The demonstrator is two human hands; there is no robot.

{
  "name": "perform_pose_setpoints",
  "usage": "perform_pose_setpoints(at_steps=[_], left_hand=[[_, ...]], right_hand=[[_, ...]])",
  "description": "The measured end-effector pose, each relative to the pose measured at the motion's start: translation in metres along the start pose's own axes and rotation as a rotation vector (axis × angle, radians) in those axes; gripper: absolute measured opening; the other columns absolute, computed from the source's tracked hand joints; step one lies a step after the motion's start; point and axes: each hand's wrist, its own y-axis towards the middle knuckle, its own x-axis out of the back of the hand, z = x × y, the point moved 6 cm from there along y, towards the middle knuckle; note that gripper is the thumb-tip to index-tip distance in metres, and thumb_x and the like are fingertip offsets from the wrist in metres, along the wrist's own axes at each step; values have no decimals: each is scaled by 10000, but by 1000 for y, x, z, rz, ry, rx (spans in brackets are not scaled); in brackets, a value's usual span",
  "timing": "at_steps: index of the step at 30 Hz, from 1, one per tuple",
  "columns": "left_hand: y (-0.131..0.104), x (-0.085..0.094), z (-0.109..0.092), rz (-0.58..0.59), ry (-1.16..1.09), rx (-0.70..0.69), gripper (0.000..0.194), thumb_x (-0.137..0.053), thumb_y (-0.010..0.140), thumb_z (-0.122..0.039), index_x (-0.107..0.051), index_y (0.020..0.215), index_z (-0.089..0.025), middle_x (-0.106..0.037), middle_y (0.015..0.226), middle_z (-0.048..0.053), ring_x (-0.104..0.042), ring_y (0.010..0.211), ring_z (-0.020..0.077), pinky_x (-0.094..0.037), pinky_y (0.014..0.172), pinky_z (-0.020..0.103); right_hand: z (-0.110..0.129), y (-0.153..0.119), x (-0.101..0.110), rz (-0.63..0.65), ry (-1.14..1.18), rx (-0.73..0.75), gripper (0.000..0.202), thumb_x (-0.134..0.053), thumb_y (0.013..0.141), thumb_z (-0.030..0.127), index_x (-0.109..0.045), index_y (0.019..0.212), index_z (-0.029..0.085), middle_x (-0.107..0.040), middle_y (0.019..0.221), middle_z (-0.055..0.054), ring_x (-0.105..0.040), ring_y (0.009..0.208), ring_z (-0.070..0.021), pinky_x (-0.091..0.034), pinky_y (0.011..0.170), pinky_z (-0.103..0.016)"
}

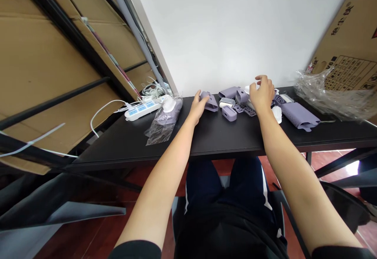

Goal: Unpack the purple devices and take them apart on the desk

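Note:
On the black table, my left hand (198,107) has its thumb and fingers apart. Its thumb lies against a purple plastic sleeve (211,102), and I see no grip on it. Over the right part of a pile of purple and white parts, my right hand (263,94) hovers with fingers bent and apart, partly hiding what is beneath. Between the hands lie a small purple case (229,113), a grey-and-white case (226,102), a purple cover (242,96) and another purple sleeve (228,92). Right of my right hand rests a large perforated purple sleeve (299,115), with a white piece (277,114) beside it.
A clear plastic bag with purple and white parts (171,111) lies left of my left hand. Behind it sit a white power strip (144,109) and tangled cables. Crumpled clear plastic (332,94) and a cardboard box (353,46) stand at right. A white wall (235,27) backs the table.

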Motion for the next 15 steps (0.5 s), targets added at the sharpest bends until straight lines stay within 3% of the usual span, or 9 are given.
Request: perform_pose_setpoints(at_steps=[3, 6, 9, 11, 13, 15], left_hand=[[-7, 0, -6, 7, 153, 56, 600, -697, 923, -438, -604, 1484, -246, -613, 1544, 167, -550, 1475, 339, -386, 1235, 490], [-15, 1, -17, 6, 329, -31, 435, -648, 942, -360, -708, 1342, -200, -677, 1441, 189, -597, 1405, 361, -392, 1222, 501], [-19, 3, -26, -38, 359, -84, 330, -587, 956, -313, -755, 1215, -198, -734, 1309, 165, -667, 1267, 327, -452, 1161, 468], [-16, 6, -30, -62, 315, -35, 292, -563, 962, -307, -762, 1153, -211, -759, 1225, 134, -694, 1183, 303, -493, 1103, 446], [-8, 8, -34, -12, 306, 15, 252, -575, 960, -315, -763, 1096, -217, -777, 1153, 121, -707, 1128, 310, -512, 1062, 450], [1, 22, -46, -19, 409, -39, 215, -620, 932, -296, -764, 1076, -227, -770, 1154, 128, -681, 1179, 344, -475, 1107, 492]], right_hand=[[1, 0, -1, 4, 0, 13, 363, -463, 925, 257, -631, 1245, 219, -651, 1131, -136, -588, 1106, -326, -422, 1027, -540], [1, 0, -1, 1, 2, 25, 357, -464, 923, 249, -629, 1238, 225, -650, 1112, -128, -593, 1095, -323, -422, 1019, -537], [3, -1, 1, -6, -6, 27, 344, -463, 915, 239, -626, 1218, 229, -650, 1101, -125, -596, 1090, -323, -422, 1008, -533], [5, -2, 3, -8, -6, 29, 339, -456, 910, 232, -625, 1204, 229, -656, 1099, -123, -597, 1090, -320, -422, 1003, -523], [7, -2, 4, -8, -2, 31, 342, -446, 908, 225, -623, 1200, 228, -660, 1095, -120, -597, 1092, -315, -421, 998, -512], [9, -3, 5, -12, 4, 33, 347, -435, 910, 220, -620, 1203, 227, -658, 1087, -118, -594, 1089, -313, -417, 997, -511]])
